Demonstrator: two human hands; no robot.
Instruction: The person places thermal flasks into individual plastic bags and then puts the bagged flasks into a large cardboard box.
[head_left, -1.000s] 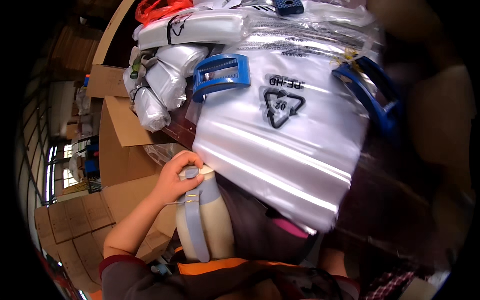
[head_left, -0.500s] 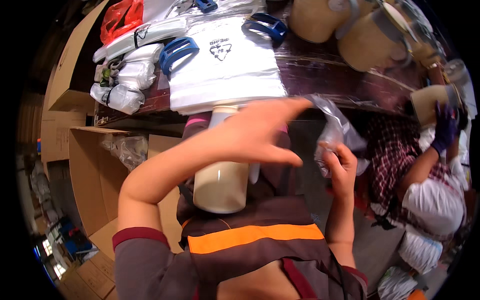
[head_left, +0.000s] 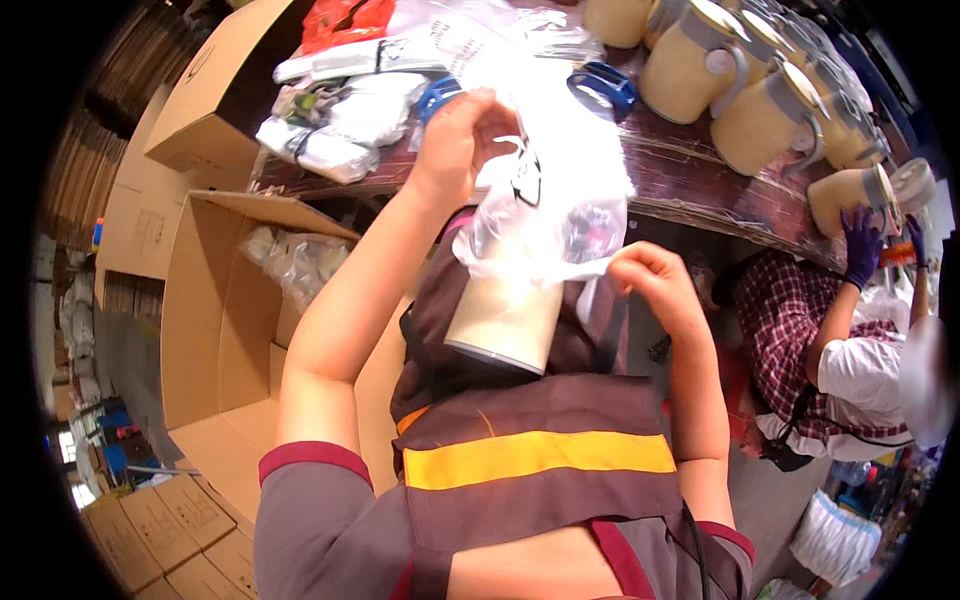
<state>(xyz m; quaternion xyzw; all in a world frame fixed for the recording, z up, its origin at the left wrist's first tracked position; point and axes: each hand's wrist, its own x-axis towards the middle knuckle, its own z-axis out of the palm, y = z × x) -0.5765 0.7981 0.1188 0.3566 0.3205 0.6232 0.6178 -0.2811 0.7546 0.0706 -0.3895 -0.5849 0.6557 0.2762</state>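
A cream jug (head_left: 507,318) lies across my lap, its base toward me. Thin clear plastic bag (head_left: 490,232) film covers its far end, so the lid and handle are hidden. My left hand (head_left: 462,142), beyond the jug and over the table edge, has its fingers curled on the bag's film. My right hand (head_left: 652,278) pinches a stretched edge of the same bag, right of the jug. A stack of flat white plastic bags (head_left: 590,165) lies on the table just beyond, with blue strap-like holders (head_left: 606,88) on it.
Several cream jugs (head_left: 690,75) with grey lids stand at the table's far right. An open carton (head_left: 225,320) holding wrapped plastic is at my left. Wrapped white bundles (head_left: 375,115) lie far left. A co-worker in purple gloves (head_left: 862,245) handles another jug at right.
My left hand has moved from above the jug up and left, closing on the bag. The clear bag has passed from beside my right hand to over the jug's far end.
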